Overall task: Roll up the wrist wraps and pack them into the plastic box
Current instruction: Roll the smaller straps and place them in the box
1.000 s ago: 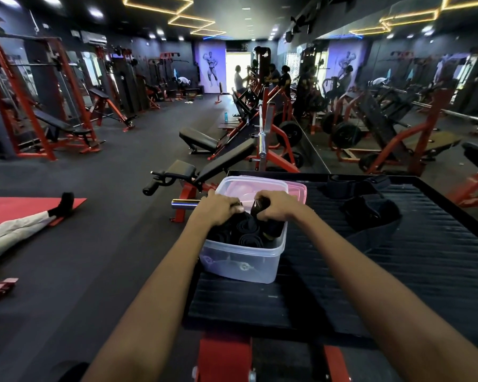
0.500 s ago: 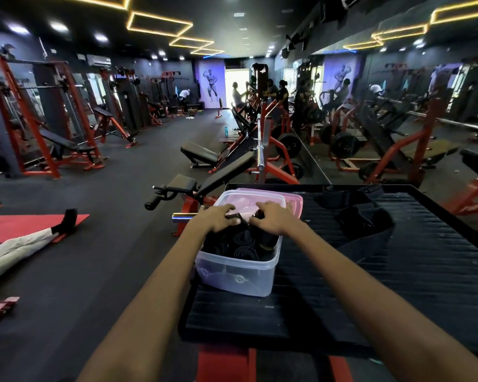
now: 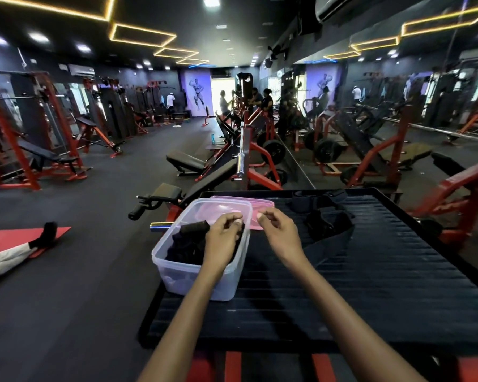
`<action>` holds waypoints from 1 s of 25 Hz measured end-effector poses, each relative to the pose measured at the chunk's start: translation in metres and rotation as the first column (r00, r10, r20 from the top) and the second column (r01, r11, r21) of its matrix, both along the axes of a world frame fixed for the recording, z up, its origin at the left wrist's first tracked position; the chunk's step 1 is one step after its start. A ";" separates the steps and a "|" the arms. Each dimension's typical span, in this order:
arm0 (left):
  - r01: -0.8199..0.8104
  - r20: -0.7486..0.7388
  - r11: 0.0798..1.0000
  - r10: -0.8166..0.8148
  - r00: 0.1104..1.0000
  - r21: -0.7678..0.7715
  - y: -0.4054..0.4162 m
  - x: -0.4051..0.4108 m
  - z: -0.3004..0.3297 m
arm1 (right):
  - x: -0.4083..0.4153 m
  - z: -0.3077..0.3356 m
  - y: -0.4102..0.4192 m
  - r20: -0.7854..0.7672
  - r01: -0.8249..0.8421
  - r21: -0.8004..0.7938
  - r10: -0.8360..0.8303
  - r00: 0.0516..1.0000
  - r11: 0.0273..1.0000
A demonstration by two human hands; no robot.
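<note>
- Hovering over the plastic box (image 3: 177, 267), the left hand (image 3: 223, 238) curls loose fingers (image 3: 236, 218) above rolled wrist wraps (image 3: 189, 239), seemingly holding nothing.
- Beside the pink lid (image 3: 255, 203), the right hand (image 3: 278, 232) is loosely curled, empty, probably about to close up.

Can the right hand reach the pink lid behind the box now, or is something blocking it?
Probably yes. The right hand holds nothing and hovers just in front of the pink lid, with nothing between them; the left hand is over the plastic box.
</note>
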State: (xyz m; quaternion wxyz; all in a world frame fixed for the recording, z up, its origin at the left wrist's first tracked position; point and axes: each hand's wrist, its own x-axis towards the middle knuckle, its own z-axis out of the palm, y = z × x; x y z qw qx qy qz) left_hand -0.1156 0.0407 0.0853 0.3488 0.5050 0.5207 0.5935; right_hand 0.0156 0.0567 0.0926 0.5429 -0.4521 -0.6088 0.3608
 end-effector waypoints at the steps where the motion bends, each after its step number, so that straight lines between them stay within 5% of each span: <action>1: 0.027 0.046 0.999 -0.026 0.999 -0.018 -0.002 0.016 -0.003 | 0.014 -0.003 -0.004 -0.011 0.003 -0.010 -0.003 1.000 1.000; 7: 0.032 0.064 0.993 -0.025 0.998 -0.115 -0.003 0.103 -0.026 | 0.087 -0.021 -0.008 -0.019 0.038 -0.042 -0.039 0.999 0.998; 13: -0.162 -0.317 0.972 0.101 0.943 -0.172 0.006 0.151 -0.080 | 0.149 -0.065 0.005 0.230 0.085 -0.094 -0.061 0.971 0.992; 20: -0.066 -0.611 0.991 -0.019 0.792 -0.117 0.009 0.155 -0.105 | 0.182 -0.058 0.081 0.685 0.090 0.196 -0.202 0.700 0.976; 22: -0.082 -0.634 0.988 -0.019 0.773 -0.130 0.010 0.153 -0.107 | 0.179 -0.044 0.114 0.757 0.126 0.112 -0.167 0.632 0.986; 25: -0.085 -0.646 0.983 -0.042 0.762 -0.164 0.012 0.151 -0.108 | 0.183 -0.035 0.151 0.783 0.097 -0.228 0.123 0.610 0.969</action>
